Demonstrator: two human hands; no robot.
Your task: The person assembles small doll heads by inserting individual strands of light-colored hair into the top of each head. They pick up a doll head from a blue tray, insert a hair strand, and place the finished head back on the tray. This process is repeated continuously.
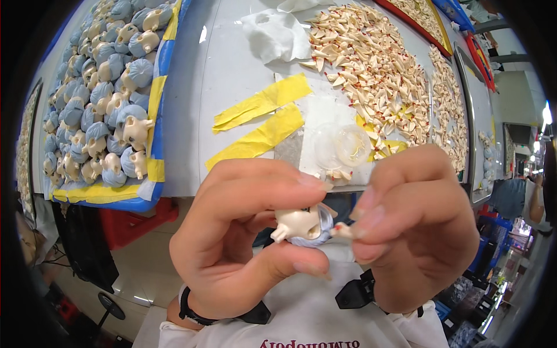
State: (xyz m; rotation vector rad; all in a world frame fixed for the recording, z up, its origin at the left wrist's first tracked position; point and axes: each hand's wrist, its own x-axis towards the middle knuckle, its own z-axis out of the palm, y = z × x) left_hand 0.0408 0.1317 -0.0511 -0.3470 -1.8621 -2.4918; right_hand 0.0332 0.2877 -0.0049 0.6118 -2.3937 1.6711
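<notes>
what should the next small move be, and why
Probably bring the red-ended piece in the right hand to the hole in the small blue-haired head: the left hand holds that head with the hole uncovered, and the piece's red end points toward the head.

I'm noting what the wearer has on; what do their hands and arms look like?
The left hand and right hand are ungloved, with longish nails. Below each shows a black strap with an angular black piece. White sleeves show near the lower edge.
</notes>
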